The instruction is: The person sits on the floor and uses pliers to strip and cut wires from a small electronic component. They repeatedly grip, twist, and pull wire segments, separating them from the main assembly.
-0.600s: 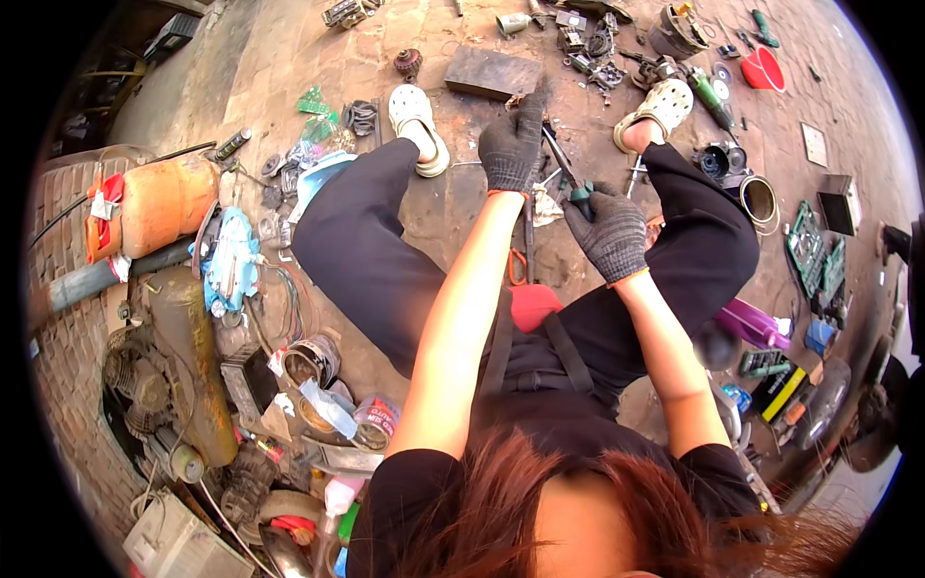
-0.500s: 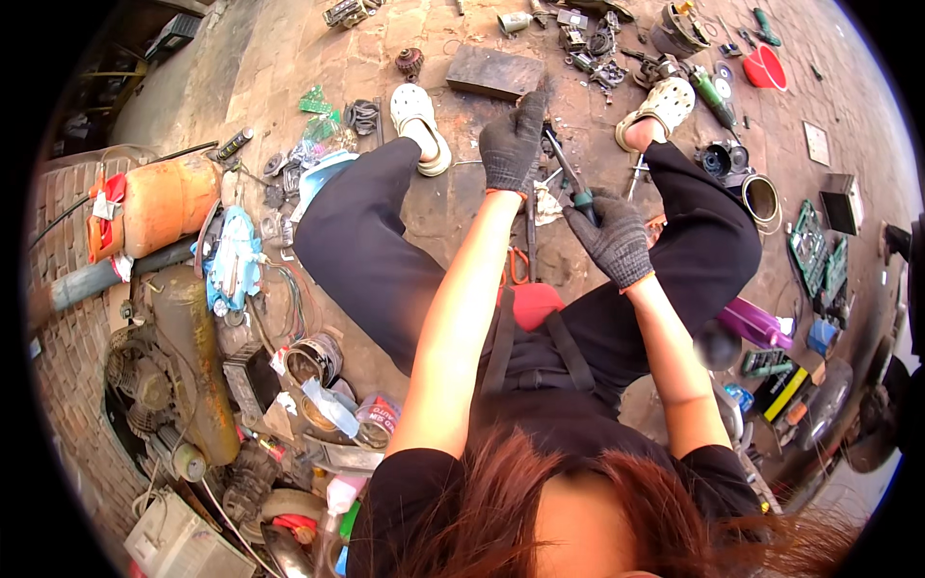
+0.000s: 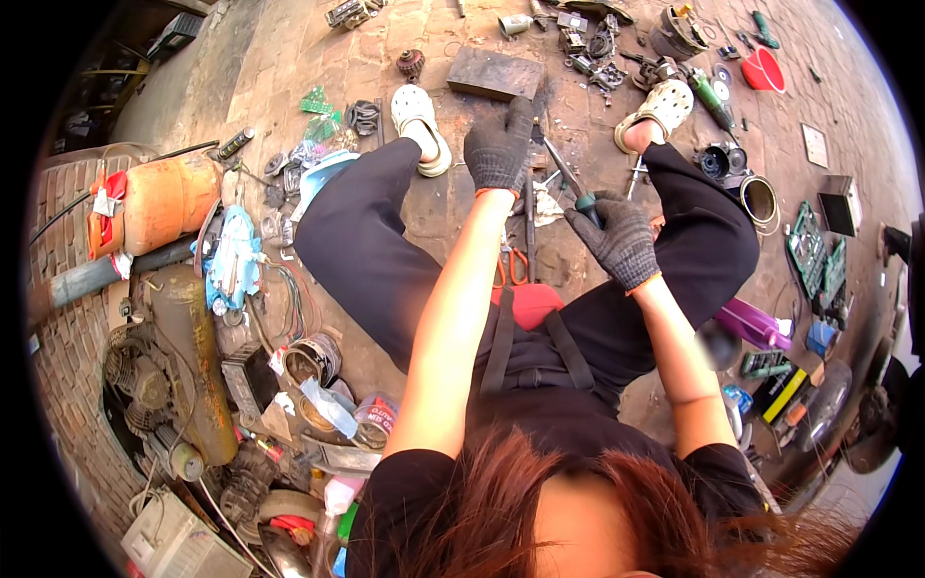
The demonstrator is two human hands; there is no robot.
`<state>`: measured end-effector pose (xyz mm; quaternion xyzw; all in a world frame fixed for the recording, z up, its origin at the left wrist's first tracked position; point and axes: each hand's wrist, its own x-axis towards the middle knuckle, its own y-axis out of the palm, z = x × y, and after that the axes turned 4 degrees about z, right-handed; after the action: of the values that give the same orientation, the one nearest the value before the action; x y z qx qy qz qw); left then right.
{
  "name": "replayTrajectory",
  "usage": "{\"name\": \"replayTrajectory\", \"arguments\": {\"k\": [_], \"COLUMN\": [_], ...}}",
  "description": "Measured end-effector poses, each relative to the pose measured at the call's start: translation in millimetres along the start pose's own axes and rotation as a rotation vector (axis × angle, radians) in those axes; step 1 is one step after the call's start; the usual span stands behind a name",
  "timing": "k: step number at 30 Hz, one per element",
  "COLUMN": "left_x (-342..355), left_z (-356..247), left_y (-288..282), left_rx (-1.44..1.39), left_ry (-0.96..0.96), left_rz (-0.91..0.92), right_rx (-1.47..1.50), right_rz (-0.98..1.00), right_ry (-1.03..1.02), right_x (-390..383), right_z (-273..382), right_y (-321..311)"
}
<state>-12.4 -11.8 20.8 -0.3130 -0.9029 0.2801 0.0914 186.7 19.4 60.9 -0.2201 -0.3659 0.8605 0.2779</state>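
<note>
My right hand (image 3: 620, 238), in a dark knit glove, grips the teal-handled tool (image 3: 584, 200), whose long shaft points up and left. Beside the far end of that shaft, my left hand (image 3: 495, 149) is gloved too, its fingers curled and its thumb raised; what it holds is hidden. A dark metal block (image 3: 493, 75) lies just beyond it on the bricks. Below the hands are a long dark bar (image 3: 529, 223), a crumpled pale rag (image 3: 547, 204) and orange-handled pliers or shears (image 3: 517, 266), between my spread legs.
An orange gas cylinder (image 3: 159, 212), a rusty cylinder (image 3: 198, 371) and assorted cans lie left. Ahead are motor parts (image 3: 597, 63), an angle grinder (image 3: 708, 93) and a red bucket (image 3: 763, 73). At right are a green tool case (image 3: 807, 246) and a purple container (image 3: 756, 325).
My left hand has shifted slightly left and down, showing more of the tool's shaft. My right hand has moved a little to the right.
</note>
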Motion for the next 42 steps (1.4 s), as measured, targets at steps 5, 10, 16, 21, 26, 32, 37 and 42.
{"name": "replayTrajectory", "arguments": {"k": [5,10,16,21,26,32,37,42], "left_x": [3.1,1.2,-0.9,0.1,1.6,0.9,0.8,-10.7], "left_z": [3.2,-10.6,-9.6,-18.8,-27.4,-28.4,-0.9,-16.9], "left_y": [-3.7,-10.0,-10.1,-13.9,-12.7,-7.2,-8.3,-21.0], "left_rx": [0.023,0.094,0.094,0.191,0.323,0.342,-0.339,-0.841], "left_ry": [0.025,-0.029,-0.016,-0.004,0.035,0.006,-0.078,-0.374], "left_rz": [0.037,0.159,0.180,0.201,0.215,0.311,0.425,0.457], "right_rx": [0.063,-0.056,-0.036,0.050,0.161,0.105,0.826,1.714], "right_rz": [0.002,0.009,0.068,0.030,-0.036,0.105,0.642,0.876], "right_ry": [0.000,-0.093,0.044,0.102,0.115,0.093,0.538,0.437], "right_x": [-2.4,-0.4,0.1,-2.2,5.1,15.3,1.4,-13.7], "right_z": [1.0,-4.6,-0.5,-8.1,-24.6,-32.5,9.7,8.6], "right_y": [-6.1,-9.1,-14.8,-4.2,11.9,31.8,1.8,25.8]}}
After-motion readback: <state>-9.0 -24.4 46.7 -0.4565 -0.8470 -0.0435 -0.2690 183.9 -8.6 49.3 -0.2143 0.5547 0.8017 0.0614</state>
